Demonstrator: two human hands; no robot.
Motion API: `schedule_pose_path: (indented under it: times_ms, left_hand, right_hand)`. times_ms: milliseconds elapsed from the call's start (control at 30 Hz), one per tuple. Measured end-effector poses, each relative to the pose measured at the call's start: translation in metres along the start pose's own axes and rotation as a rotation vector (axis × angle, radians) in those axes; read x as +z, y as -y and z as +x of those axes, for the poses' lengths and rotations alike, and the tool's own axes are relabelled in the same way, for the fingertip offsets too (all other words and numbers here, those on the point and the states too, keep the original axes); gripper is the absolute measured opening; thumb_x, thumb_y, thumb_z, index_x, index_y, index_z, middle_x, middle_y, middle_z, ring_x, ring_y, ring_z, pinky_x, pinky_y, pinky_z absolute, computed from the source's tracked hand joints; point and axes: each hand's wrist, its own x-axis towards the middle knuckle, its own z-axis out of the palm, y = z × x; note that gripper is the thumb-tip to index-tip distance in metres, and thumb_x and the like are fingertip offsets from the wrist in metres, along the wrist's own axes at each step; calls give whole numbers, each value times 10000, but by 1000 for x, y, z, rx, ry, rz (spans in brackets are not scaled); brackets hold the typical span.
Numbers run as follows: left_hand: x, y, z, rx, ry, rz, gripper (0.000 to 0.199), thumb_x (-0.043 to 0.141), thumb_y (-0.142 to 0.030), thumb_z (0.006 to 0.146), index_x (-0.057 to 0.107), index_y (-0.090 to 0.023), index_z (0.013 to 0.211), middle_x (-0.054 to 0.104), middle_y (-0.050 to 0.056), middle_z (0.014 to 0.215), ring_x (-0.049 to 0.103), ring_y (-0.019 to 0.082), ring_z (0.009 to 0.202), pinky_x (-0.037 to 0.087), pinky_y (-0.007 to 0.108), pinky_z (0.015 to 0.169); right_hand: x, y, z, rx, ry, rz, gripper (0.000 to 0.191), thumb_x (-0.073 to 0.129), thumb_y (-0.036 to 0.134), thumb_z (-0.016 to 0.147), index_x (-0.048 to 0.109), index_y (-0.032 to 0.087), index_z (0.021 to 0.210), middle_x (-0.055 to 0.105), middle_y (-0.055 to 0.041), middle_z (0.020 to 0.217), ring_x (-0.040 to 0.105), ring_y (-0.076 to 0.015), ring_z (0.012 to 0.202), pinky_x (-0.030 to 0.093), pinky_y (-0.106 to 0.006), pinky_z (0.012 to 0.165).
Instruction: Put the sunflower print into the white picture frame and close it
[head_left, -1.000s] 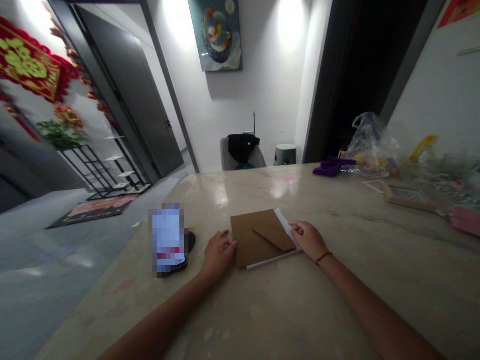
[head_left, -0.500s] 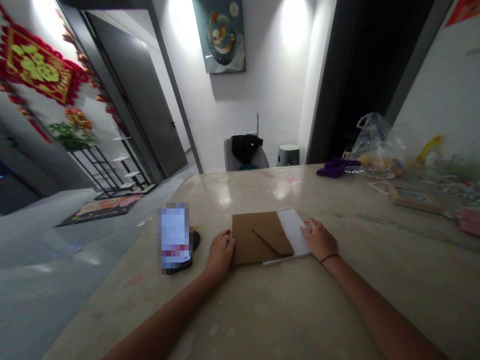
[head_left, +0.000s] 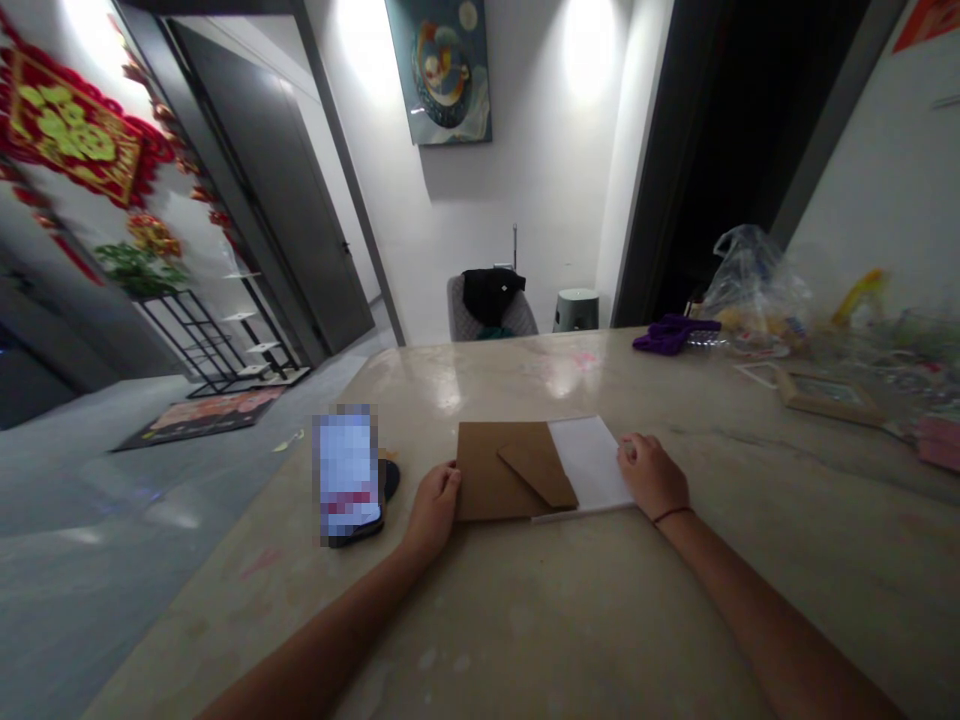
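Note:
A flat brown kraft-paper sleeve (head_left: pixel 502 480) with a slanted flap lies on the table. Out of its right side sticks a white paper block (head_left: pixel 592 465), whose exact kind I cannot make out. My left hand (head_left: pixel 435 510) is closed on the sleeve's left edge, thumb uppermost. At the opposite end, my right hand (head_left: pixel 654 478) has its fingers curled onto the right edge of the white paper block. A dark band circles the right wrist.
A phone (head_left: pixel 349 475) with a blurred screen leans on a dark stand left of my left hand. Purple cloth (head_left: pixel 671 334), a clear plastic bag (head_left: pixel 754 290) and a wooden frame (head_left: pixel 829 398) lie at the table's far right. A chair (head_left: pixel 459 305) stands behind the far edge.
My right hand has moved right with the white paper block, so more white shows beyond the sleeve. My left hand and the sleeve have shifted slightly left.

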Motion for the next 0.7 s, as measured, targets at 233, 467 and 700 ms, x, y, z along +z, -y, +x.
schedule_pose_path:
  times_ms: [233, 467, 700]
  left_hand:
    - [-3, -14, -7, -80, -76, -58, 252, 359, -397, 784, 459, -213, 643, 546, -10, 644, 539, 177, 675, 422, 272, 617]
    - [-3, -15, -7, -92, -90, -134, 269, 370, -423, 781, 481, -207, 665, 589, 3, 686, 564, 187, 700, 432, 283, 632]
    - [1, -18, -10, 76, 72, -143, 301, 368, -431, 808, 534, -193, 727, 627, 21, 733, 590, 182, 737, 462, 295, 682]
  right_hand:
    - [4, 26, -16, -335, -63, 183, 274, 413, 284, 831, 647, 172, 744, 622, -58, 703, 525, -182, 755, 390, -282, 731]
    - [14, 53, -32, -169, 128, 618, 445, 499, 420, 758, 615, 117, 1062, 672, -75, 750, 579, -188, 704, 455, -324, 699]
    - [7, 35, -12, 82, 192, 1070, 458, 584, 406, 639, 650, 116, 987, 698, -87, 843, 630, -198, 774, 493, -313, 681]
